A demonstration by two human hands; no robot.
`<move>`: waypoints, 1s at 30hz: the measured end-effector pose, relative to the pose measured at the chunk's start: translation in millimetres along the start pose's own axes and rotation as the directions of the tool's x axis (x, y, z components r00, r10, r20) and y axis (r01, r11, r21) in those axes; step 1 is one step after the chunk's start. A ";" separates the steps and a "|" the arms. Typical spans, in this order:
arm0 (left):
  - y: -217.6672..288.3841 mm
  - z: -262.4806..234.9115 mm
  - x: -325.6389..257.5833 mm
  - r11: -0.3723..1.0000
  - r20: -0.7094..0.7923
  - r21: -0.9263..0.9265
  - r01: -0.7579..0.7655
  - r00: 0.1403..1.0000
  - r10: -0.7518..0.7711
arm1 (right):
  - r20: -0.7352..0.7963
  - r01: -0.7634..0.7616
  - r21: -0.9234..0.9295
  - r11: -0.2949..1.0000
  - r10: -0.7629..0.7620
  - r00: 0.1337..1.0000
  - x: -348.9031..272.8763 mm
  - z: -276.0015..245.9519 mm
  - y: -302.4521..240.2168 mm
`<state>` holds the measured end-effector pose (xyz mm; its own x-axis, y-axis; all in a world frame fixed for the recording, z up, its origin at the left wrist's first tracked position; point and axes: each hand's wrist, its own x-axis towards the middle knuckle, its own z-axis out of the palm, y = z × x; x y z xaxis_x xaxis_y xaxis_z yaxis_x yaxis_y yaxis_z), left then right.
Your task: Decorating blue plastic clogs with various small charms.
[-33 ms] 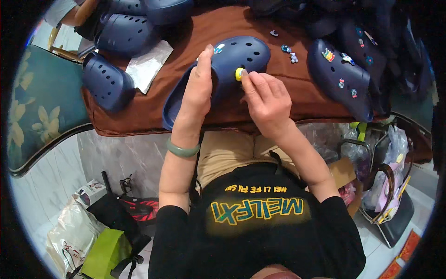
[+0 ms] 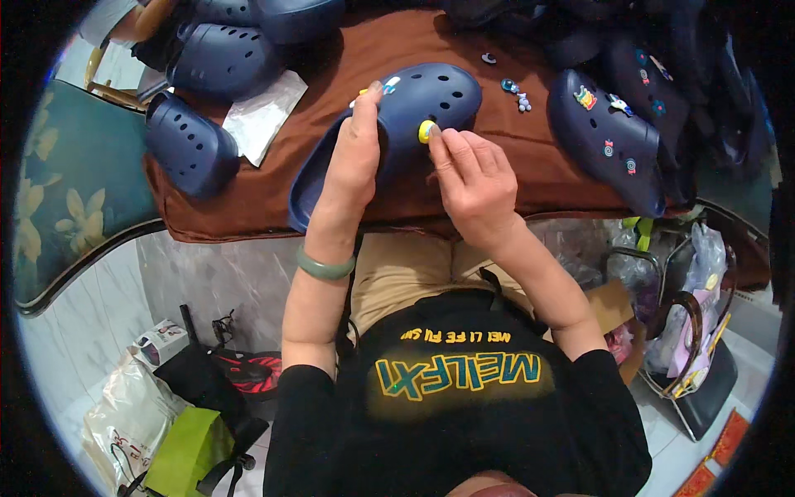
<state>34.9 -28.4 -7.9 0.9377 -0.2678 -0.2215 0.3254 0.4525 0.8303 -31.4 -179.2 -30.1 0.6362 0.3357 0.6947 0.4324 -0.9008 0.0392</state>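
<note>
A navy blue clog (image 2: pixel 327 178) with round holes lies on the brown cloth, its toe pointing away to the right. My left hand (image 2: pixel 354 157) grips it at the strap side, partly inside the opening, with several fingers hidden. Just past my left fingertips, a small white and blue charm (image 2: pixel 392 84) sits on the clog's top. My right hand (image 2: pixel 476 170) is closed in a pinch on a round yellow charm (image 2: pixel 426 132), which touches the clog's near side. Whether its stem is in a hole is hidden.
Loose small charms (image 2: pixel 522 101) lie right of the clog on the brown cloth (image 2: pixel 364 50). A decorated navy clog (image 2: pixel 600 132) is further right. At left are a plain navy clog (image 2: pixel 186 145) and a white packet (image 2: pixel 263 116). Another person's arm (image 2: pixel 149 21) shows at the far left.
</note>
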 end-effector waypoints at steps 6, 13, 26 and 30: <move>-4.4 -2.9 0.4 0.732 0.154 0.567 -0.378 0.921 0.357 | 0.180 0.068 -0.083 0.994 -0.052 0.982 16.4 -9.0 -7.8; 3.1 8.0 -4.9 0.830 0.138 0.489 -0.269 0.963 0.232 | 0.104 -0.018 0.162 0.987 0.001 0.995 13.0 -4.7 10.8; 8.9 12.3 -11.8 0.837 0.150 0.512 -0.194 0.979 0.135 | 0.089 -0.431 -0.024 0.902 0.431 0.898 -28.2 22.6 111.4; 6.2 7.0 -9.8 0.848 0.136 0.491 -0.197 0.979 0.150 | -0.003 -0.426 0.208 0.881 0.436 0.900 -20.8 21.4 99.6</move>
<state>26.9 -28.9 3.0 0.9505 -0.3099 -0.0235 0.0309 0.0188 0.9993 12.2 -270.1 -56.0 0.7593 -0.0910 0.6444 0.2430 -0.8789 -0.4104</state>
